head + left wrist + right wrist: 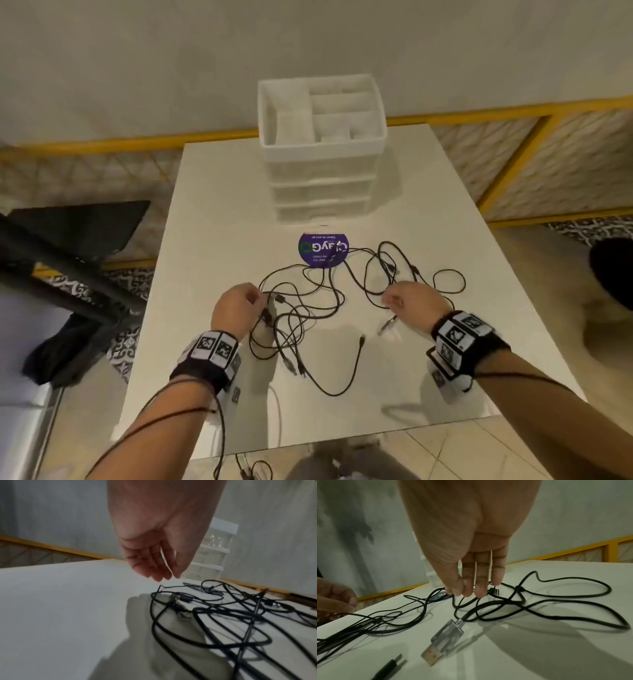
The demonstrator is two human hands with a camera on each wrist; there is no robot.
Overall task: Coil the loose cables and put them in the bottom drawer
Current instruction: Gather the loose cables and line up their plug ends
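Several thin black cables (308, 308) lie tangled across the white table (445, 377). My left hand (253, 298) hovers at the tangle's left edge. In the left wrist view its fingers (154, 574) hang relaxed just above a raised cable loop (160, 588), holding nothing. My right hand (388, 301) is over the right part of the tangle. There its thumb and forefinger (458, 592) pinch a black cable (465, 604). A silver USB plug (445, 639) lies on the table below it. The white drawer unit (322, 178) stands at the back with its bottom drawer (322, 212) closed.
A round purple sticker (322, 248) lies under cable ends just before the drawers. A dark chair (68, 240) stands off the table's left edge, and a dark object (613, 274) off the right. A yellow railing (513, 116) runs behind the table.
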